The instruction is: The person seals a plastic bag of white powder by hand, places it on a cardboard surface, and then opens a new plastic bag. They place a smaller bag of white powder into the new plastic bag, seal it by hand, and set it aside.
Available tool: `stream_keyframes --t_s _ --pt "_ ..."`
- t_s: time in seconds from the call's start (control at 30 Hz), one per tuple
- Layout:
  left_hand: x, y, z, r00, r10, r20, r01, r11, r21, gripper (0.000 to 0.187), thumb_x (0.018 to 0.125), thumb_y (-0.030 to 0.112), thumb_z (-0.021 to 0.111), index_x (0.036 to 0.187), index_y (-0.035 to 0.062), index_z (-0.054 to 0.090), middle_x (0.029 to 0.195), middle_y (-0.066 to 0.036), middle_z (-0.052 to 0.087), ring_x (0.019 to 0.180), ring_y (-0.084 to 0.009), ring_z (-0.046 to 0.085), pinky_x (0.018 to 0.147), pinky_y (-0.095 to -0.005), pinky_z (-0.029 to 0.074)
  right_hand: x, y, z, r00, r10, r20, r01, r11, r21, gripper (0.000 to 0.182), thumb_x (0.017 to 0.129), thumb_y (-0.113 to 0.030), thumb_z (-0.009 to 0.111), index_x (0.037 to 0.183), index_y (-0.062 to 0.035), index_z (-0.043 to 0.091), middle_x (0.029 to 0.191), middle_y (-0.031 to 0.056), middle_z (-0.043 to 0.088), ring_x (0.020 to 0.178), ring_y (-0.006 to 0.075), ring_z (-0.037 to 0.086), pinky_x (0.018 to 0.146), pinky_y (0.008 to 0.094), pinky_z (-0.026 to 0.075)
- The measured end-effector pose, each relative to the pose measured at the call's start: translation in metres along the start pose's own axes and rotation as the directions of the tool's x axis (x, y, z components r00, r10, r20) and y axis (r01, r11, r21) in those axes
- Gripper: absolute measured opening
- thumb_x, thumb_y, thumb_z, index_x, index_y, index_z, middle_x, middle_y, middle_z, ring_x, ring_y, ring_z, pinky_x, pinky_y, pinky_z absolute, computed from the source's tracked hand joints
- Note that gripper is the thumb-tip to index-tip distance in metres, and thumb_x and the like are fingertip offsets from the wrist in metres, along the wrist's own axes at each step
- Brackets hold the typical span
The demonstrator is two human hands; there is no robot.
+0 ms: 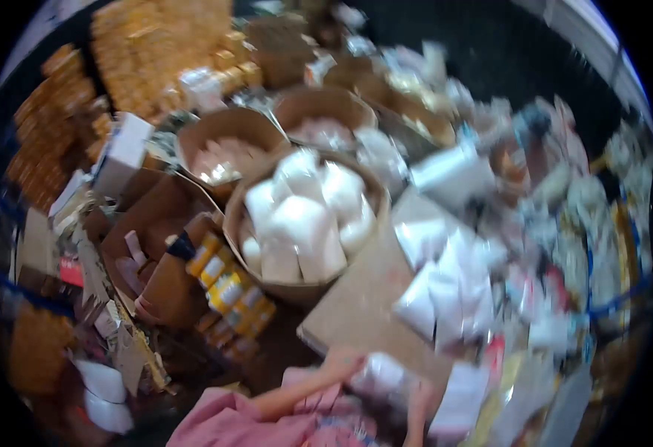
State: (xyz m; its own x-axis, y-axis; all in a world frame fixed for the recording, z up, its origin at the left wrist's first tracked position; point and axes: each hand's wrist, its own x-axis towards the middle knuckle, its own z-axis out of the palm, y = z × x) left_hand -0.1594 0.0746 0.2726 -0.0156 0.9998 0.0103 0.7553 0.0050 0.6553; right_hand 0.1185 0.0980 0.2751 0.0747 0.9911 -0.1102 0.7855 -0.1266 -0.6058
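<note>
The view is smeared by motion. A shiny white plastic packet (379, 375) is between my two hands, near the lower edge of a flat brown cardboard sheet (363, 298). My left hand (343, 365), reaching from a pink sleeve, closes on the packet's left side. On its right side is my right hand (420, 402), its fingers blurred but apparently gripping the packet too. Several white packets (445, 290) lie on the sheet just beyond. Behind it stands a round cardboard bin (308, 289) heaped with white filled packets (296, 227).
More open cardboard bins (229, 123) stand farther back. Yellow-orange packs (151, 52) are stacked at the upper left, and smaller yellow packs (229, 290) sit left of the bin. Clear plastic bags (565, 216) crowd the right side. White items (106, 395) lie lower left.
</note>
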Motion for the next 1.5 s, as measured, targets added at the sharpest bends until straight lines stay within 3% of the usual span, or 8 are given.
stream_keyframes --t_s 0.07,0.17,0.5,0.63,0.77,1.13,1.27,1.5 --pt "0.026 -0.052 0.092 0.985 -0.159 0.066 0.161 0.986 -0.034 0.020 0.080 0.021 0.061 0.075 0.0038 0.071 0.076 -0.019 0.069 0.068 -0.0397 0.067 0.060 -0.0511 0.052 0.004 -0.018 0.004 0.984 0.130 0.124 -0.123 0.991 -0.058 0.033 0.086 -0.028 0.055 0.077 0.0022 0.067 0.078 0.0268 0.063 0.069 0.0426 0.060 0.064 0.0523 0.045" --pt "0.029 -0.036 0.050 0.991 -0.102 0.083 0.102 0.995 -0.003 0.024 0.085 0.019 0.057 0.075 0.0011 0.070 0.076 -0.025 0.066 0.074 -0.0419 0.067 0.067 -0.0524 0.053 0.023 0.025 0.047 0.966 0.067 0.251 0.014 0.951 -0.307 0.032 0.082 -0.027 0.054 0.089 0.0008 0.069 0.091 0.0256 0.066 0.087 0.0434 0.065 0.075 0.0519 0.049" --pt "0.020 -0.036 0.027 0.952 -0.250 0.178 0.286 0.934 -0.215 0.019 0.082 0.020 0.063 0.084 0.0015 0.066 0.077 -0.021 0.067 0.075 -0.0408 0.066 0.067 -0.0458 0.052 0.004 -0.005 0.065 0.891 0.353 0.285 -0.414 0.889 0.195 0.038 0.088 -0.039 0.063 0.090 -0.0018 0.060 0.080 0.0234 0.067 0.085 0.0434 0.066 0.073 0.0484 0.051" --pt "0.023 -0.033 0.035 0.976 -0.141 0.169 0.151 0.987 -0.052 0.022 0.076 0.023 0.069 0.083 0.0024 0.065 0.080 -0.019 0.068 0.076 -0.0390 0.067 0.068 -0.0464 0.053 0.009 -0.012 0.076 0.982 0.180 0.062 -0.175 0.981 -0.084 0.044 0.083 -0.044 0.070 0.090 -0.0013 0.061 0.086 0.0222 0.069 0.086 0.0414 0.067 0.074 0.0487 0.051" --pt "0.026 -0.045 0.059 0.888 -0.185 0.422 0.095 0.970 0.225 0.024 0.074 0.026 0.070 0.080 0.0024 0.065 0.080 -0.021 0.068 0.077 -0.0411 0.068 0.067 -0.0496 0.054 0.024 0.035 0.119 0.963 0.240 0.119 -0.240 0.971 -0.016 0.037 0.081 -0.033 0.078 0.083 -0.0013 0.059 0.065 0.0116 0.065 0.050 0.0201 0.062 0.048 0.0357 0.048" --pt "0.030 -0.009 0.076 0.946 -0.255 0.198 0.266 0.963 -0.032 0.033 0.081 0.034 0.071 0.092 0.0043 0.060 0.081 -0.022 0.068 0.079 -0.0420 0.066 0.067 -0.0517 0.051 -0.005 0.090 0.164 0.961 0.262 -0.088 -0.273 0.948 -0.161 0.032 0.073 -0.021 0.082 0.067 0.0013 0.061 0.057 0.0131 0.062 0.048 0.0245 0.061 0.050 0.0401 0.048" --pt "0.021 -0.021 0.101 0.970 -0.154 0.189 0.171 0.982 -0.078 0.019 0.081 0.018 0.064 0.092 0.0031 0.061 0.081 -0.024 0.067 0.081 -0.0439 0.066 0.070 -0.0540 0.051 -0.013 0.043 0.113 0.767 0.590 0.253 -0.633 0.759 0.150 0.032 0.073 -0.020 0.083 0.062 -0.0009 0.060 0.054 0.0093 0.060 0.043 0.0188 0.057 0.043 0.0344 0.043" --pt "0.005 -0.048 0.093 0.925 -0.290 0.247 0.291 0.956 0.033 0.012 0.078 0.013 0.062 0.086 0.0057 0.067 0.080 -0.022 0.068 0.079 -0.0434 0.067 0.069 -0.0534 0.053 -0.026 0.033 0.136 0.907 0.365 0.212 -0.389 0.917 0.086 0.032 0.067 -0.020 0.082 0.062 -0.0005 0.057 0.055 0.0133 0.059 0.051 0.0251 0.062 0.051 0.0389 0.047"
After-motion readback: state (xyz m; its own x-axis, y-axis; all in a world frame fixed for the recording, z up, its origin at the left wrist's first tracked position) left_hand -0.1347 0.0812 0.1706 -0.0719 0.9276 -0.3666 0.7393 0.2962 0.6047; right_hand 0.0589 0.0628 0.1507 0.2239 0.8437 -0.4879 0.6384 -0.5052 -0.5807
